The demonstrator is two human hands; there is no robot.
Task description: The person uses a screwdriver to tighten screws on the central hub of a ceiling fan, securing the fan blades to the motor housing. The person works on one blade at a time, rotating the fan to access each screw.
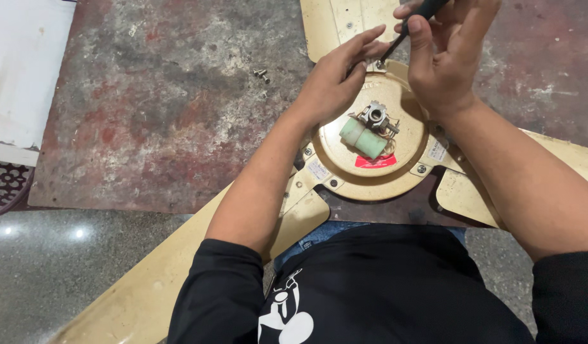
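A gold ceiling fan motor housing (pixel 351 167) lies on a worn metal sheet, with three gold blades spreading out from it. On its hub sit a pale green cylindrical capacitor (pixel 362 138) and a small metal shaft end (pixel 375 116). My right hand (pixel 442 57) grips a black-handled screwdriver (pixel 410 20), its tip set down at the far rim of the housing. My left hand (pixel 335 79) rests on that rim, its fingertips pinched at the screwdriver tip.
Two loose screws (pixel 261 74) lie on the rusty metal sheet (pixel 153 108) left of the fan. A white board (pixel 23 70) is at the far left. One blade (pixel 141 286) reaches toward the lower left over a speckled floor.
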